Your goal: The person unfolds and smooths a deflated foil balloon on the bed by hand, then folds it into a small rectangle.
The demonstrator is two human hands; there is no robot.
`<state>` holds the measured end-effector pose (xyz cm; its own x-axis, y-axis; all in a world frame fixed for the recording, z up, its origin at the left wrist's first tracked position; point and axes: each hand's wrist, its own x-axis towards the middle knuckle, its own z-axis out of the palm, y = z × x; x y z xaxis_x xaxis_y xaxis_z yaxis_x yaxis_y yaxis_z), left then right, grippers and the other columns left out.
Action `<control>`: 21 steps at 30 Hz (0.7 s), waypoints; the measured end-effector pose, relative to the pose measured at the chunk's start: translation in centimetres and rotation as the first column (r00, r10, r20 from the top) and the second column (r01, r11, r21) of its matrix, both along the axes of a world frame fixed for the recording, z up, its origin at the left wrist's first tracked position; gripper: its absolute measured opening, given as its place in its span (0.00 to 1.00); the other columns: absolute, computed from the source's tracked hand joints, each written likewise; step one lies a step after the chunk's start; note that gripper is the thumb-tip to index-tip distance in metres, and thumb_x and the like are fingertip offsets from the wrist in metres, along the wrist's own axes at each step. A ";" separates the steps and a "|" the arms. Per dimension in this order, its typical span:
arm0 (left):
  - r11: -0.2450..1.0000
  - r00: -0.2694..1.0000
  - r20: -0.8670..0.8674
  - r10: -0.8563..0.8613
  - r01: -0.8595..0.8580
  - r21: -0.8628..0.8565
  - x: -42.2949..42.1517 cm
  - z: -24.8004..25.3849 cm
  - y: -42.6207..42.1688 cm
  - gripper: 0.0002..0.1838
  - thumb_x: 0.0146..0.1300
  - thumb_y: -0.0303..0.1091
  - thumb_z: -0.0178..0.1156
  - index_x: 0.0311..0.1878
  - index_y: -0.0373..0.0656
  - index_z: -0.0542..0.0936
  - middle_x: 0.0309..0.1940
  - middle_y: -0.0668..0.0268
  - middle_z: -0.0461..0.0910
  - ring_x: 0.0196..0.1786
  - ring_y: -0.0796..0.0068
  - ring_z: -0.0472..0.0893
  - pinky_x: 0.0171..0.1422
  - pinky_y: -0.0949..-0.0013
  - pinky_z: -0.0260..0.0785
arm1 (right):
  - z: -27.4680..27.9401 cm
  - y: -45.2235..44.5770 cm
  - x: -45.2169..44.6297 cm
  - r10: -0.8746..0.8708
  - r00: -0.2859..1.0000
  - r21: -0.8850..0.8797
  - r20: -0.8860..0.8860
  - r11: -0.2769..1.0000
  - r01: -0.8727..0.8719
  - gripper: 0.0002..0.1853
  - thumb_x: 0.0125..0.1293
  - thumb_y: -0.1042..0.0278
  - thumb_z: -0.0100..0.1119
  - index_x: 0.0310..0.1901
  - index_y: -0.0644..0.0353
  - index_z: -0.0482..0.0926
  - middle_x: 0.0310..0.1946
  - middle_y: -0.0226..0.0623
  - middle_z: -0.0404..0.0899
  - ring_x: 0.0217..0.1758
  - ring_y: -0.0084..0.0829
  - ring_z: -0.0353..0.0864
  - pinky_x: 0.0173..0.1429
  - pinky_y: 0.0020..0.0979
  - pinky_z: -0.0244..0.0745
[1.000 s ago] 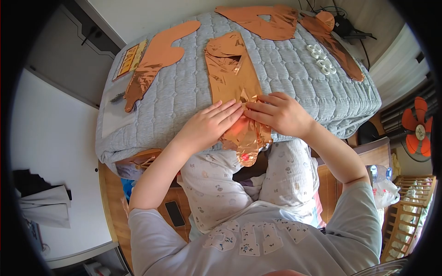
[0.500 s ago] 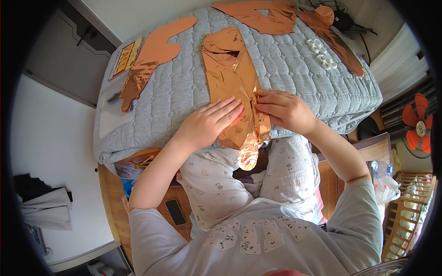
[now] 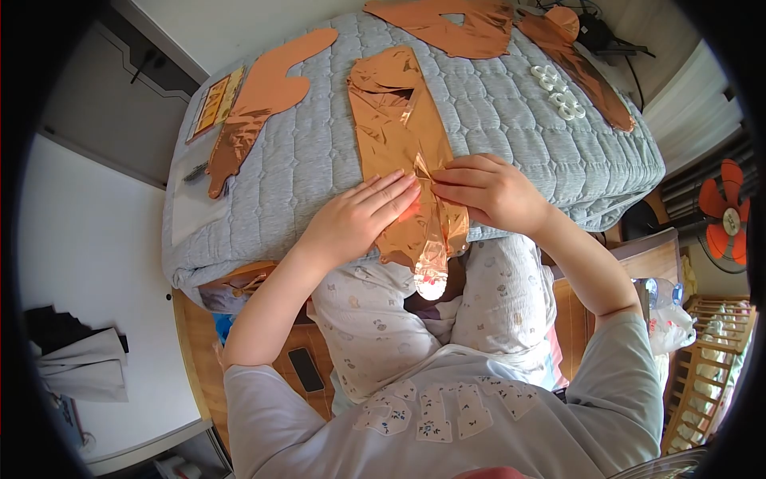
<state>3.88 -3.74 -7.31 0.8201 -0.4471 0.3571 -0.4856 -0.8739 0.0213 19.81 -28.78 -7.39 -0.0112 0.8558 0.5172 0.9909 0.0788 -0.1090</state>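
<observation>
A flat, uninflated rose-gold foil balloon (image 3: 399, 144) lies lengthwise on the bed in front of me, its near end hanging over the edge above my lap. A shiny, narrow tail (image 3: 432, 267) forms that end. Flat on its lower left part rests my left hand (image 3: 359, 214), fingers stretched out and a bit of reddish-pink showing under the fingertips. My right hand (image 3: 488, 193) pinches a raised fold of the foil near the middle, thumb and fingers together. The two hands' fingertips nearly meet. Further up, the foil is creased, with a dark gap.
More flat foil balloons lie on the quilted bed (image 3: 319, 148): one at left (image 3: 275, 88), one at the back (image 3: 479, 36), one at right (image 3: 570, 68). White rings (image 3: 565, 104) and a printed packet (image 3: 215, 108) are there too. A phone (image 3: 305, 370) lies on the floor; a fan (image 3: 730, 215) stands right.
My right fingers have drawn slightly left, closer to my left fingertips, pulling the foil into a standing fold. My left hand stays almost in place.
</observation>
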 end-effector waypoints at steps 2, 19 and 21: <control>1.000 1.000 -0.007 0.002 -0.002 -0.003 0.0 0.0 0.0 0.25 0.72 0.34 0.53 0.71 0.43 0.76 0.70 0.59 0.78 0.72 0.60 0.78 0.75 0.57 0.72 | 0.0 0.0 -0.1 -0.024 1.000 0.006 0.013 1.000 0.024 0.25 0.55 0.72 0.72 0.57 0.56 0.85 0.56 0.36 0.86 0.62 0.40 0.83 0.64 0.41 0.77; 1.000 1.000 -0.022 -0.009 0.009 0.012 0.0 0.0 0.0 0.24 0.73 0.34 0.52 0.70 0.43 0.76 0.70 0.60 0.78 0.72 0.59 0.77 0.76 0.57 0.71 | -0.4 -0.5 -0.3 -0.075 0.996 0.114 -0.043 0.990 0.079 0.20 0.54 0.67 0.76 0.50 0.55 0.84 0.53 0.30 0.87 0.63 0.40 0.83 0.65 0.44 0.76; 1.000 1.000 -0.025 -0.005 0.005 0.011 0.0 0.0 0.0 0.24 0.73 0.34 0.52 0.71 0.43 0.76 0.70 0.60 0.77 0.72 0.59 0.77 0.76 0.57 0.71 | -0.6 -1.0 -0.2 -0.078 0.996 0.134 -0.038 0.988 0.082 0.19 0.53 0.67 0.76 0.48 0.55 0.85 0.53 0.30 0.88 0.62 0.40 0.83 0.65 0.44 0.77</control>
